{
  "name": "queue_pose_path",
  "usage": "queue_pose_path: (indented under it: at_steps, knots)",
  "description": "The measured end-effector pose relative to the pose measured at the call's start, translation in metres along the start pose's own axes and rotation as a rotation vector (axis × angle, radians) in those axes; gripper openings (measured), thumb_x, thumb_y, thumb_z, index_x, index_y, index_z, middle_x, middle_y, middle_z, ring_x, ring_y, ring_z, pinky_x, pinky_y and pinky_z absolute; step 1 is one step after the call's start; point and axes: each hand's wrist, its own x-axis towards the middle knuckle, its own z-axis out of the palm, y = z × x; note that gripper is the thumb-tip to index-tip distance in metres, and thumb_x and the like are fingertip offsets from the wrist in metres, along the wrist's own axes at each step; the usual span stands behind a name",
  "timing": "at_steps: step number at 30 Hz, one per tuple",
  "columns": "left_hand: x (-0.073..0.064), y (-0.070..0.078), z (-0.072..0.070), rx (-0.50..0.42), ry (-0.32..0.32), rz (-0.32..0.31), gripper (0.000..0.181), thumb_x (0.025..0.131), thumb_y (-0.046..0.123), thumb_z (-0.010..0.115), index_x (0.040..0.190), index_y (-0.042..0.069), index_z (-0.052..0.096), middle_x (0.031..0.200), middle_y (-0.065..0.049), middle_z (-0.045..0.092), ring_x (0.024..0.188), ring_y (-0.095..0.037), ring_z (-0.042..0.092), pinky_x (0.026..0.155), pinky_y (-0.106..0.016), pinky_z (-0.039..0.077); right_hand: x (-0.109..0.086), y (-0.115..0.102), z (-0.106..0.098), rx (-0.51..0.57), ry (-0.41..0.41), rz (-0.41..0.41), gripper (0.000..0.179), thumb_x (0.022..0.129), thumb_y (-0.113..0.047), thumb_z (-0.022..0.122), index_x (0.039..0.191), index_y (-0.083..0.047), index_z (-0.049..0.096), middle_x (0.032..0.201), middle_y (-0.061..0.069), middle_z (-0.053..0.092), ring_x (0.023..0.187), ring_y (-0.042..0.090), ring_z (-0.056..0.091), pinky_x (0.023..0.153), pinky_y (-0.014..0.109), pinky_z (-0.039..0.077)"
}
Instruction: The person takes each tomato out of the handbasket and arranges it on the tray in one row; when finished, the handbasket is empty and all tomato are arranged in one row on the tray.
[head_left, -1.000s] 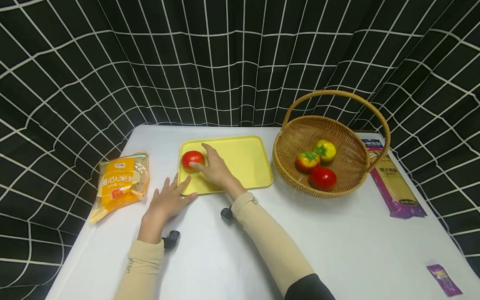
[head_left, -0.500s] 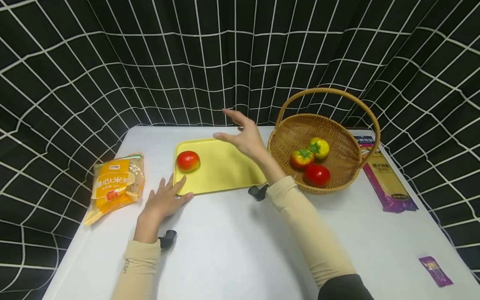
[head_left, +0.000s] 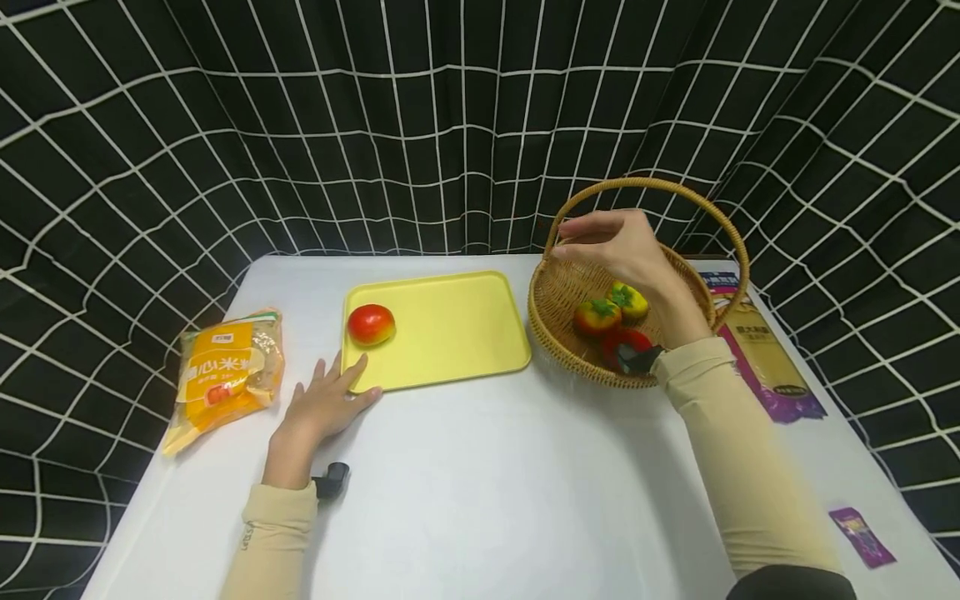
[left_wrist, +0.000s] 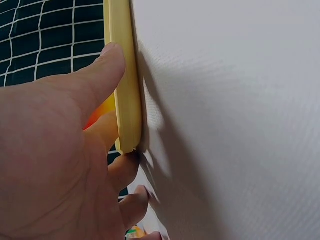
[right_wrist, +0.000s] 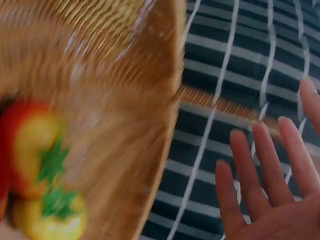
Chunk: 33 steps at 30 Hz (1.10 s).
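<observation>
My left hand (head_left: 322,408) lies at the near-left corner of a yellow tray (head_left: 457,333), fingers spread. In the left wrist view the thumb touches the tray's rim (left_wrist: 129,100). An oval red fruit with a yellow patch (head_left: 371,324) sits at the tray's left end, just beyond that hand. Raised over a wicker basket (head_left: 551,308), my right hand (head_left: 630,250) holds nothing; the right wrist view shows its fingers extended. Inside the basket are a yellow fruit with green leaves (head_left: 633,304), a red-and-yellow one with green leaves (head_left: 596,317) and a red fruit (head_left: 622,342), partly hidden by the wrist camera.
An orange-and-clear bag of grain (head_left: 225,371) lies left of the tray. Right of the basket is a long purple-and-yellow package (head_left: 768,358). A small purple packet (head_left: 862,537) lies at the near right. The basket's tall arched handle (head_left: 652,183) rises around the right hand.
My right hand has moved right, away from the red fruit on the tray, past the tray's right end and over the basket. The left hand stays at the tray's corner.
</observation>
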Motion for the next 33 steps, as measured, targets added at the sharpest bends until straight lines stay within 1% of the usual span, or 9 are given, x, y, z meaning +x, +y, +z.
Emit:
queue_pose_path:
  at_steps: [5,7,9,11,14,17,22,26,33]
  knots:
    - [-0.007,0.007,-0.002,0.001,0.004,0.007,0.083,0.106,0.063,0.049,0.170,0.017,0.023,0.177,-0.025,-0.001,0.161,-0.055,-0.007,0.124,-0.079,-0.004,0.008,0.035,-0.027,-0.066,0.062,0.092,0.055,0.089,-0.030,0.088,0.137,-0.010,0.072,0.129,0.000,0.076,0.101,-0.001,0.068,0.083,0.010,0.056]
    - [-0.008,0.008,-0.002,0.007,0.006,0.005,0.081,0.107,0.060,0.049,0.170,0.017,0.023,0.177,-0.025,0.000,0.161,-0.055,-0.006,0.125,-0.079,-0.003,0.010,0.048,-0.032,-0.084,0.067,0.130,0.058,0.089,-0.029,0.088,0.141,-0.010,0.069,0.137,0.006,0.074,0.111,0.008,0.069,0.082,0.009,0.055]
    - [-0.007,0.009,-0.001,0.010,0.008,0.006,0.081,0.107,0.061,0.048,0.170,0.017,0.023,0.177,-0.025,0.000,0.161,-0.055,-0.006,0.125,-0.079,-0.002,0.011,0.058,-0.036,-0.104,0.040,0.168,0.062,0.090,-0.028,0.088,0.145,-0.010,0.066,0.147,0.013,0.067,0.126,0.018,0.065,0.097,0.018,0.056]
    - [-0.006,0.007,0.000,0.008,0.010,0.007,0.082,0.106,0.062,0.048,0.170,0.017,0.023,0.177,-0.025,0.000,0.161,-0.055,-0.006,0.125,-0.079,-0.003,0.011,0.068,-0.040,-0.142,-0.012,0.202,0.066,0.092,-0.025,0.086,0.150,-0.008,0.061,0.154,0.020,0.059,0.142,0.031,0.055,0.114,0.033,0.052]
    - [-0.004,0.006,0.002,0.001,0.019,0.003,0.083,0.105,0.063,0.049,0.170,0.019,0.024,0.178,-0.022,0.001,0.163,-0.053,-0.006,0.126,-0.077,-0.003,0.010,0.081,-0.044,-0.213,-0.113,0.257,0.069,0.094,-0.024,0.083,0.154,-0.005,0.054,0.161,0.023,0.050,0.154,0.043,0.039,0.128,0.060,0.032]
    - [-0.004,0.006,0.001,0.003,0.023,0.007,0.083,0.105,0.064,0.050,0.170,0.019,0.024,0.178,-0.022,0.001,0.162,-0.053,-0.006,0.126,-0.078,-0.003,0.009,0.089,-0.045,-0.270,-0.179,0.293,0.064,0.098,-0.022,0.078,0.154,-0.002,0.054,0.162,0.026,0.048,0.152,0.045,0.038,0.128,0.063,0.030]
    - [-0.004,0.006,0.000,0.016,0.021,0.011,0.081,0.106,0.062,0.048,0.170,0.019,0.023,0.177,-0.023,0.000,0.162,-0.054,-0.005,0.125,-0.078,-0.003,0.008,0.099,-0.043,-0.262,-0.194,0.320,0.055,0.100,-0.013,0.073,0.149,0.005,0.056,0.157,0.030,0.050,0.147,0.044,0.041,0.128,0.061,0.030]
    - [-0.004,0.007,0.000,0.024,0.021,0.008,0.080,0.107,0.061,0.048,0.170,0.019,0.023,0.177,-0.024,0.001,0.162,-0.054,-0.004,0.125,-0.079,-0.001,0.005,0.104,-0.043,-0.274,-0.234,0.363,0.058,0.100,-0.014,0.073,0.151,0.005,0.053,0.161,0.030,0.045,0.149,0.046,0.038,0.128,0.064,0.027]
    - [-0.004,0.006,-0.001,0.024,0.028,0.008,0.080,0.107,0.060,0.049,0.170,0.018,0.023,0.177,-0.024,0.001,0.162,-0.054,-0.005,0.125,-0.079,-0.002,0.006,0.108,-0.041,-0.284,-0.296,0.371,0.063,0.096,-0.008,0.075,0.153,0.003,0.051,0.165,0.031,0.038,0.143,0.042,0.038,0.123,0.061,0.036]
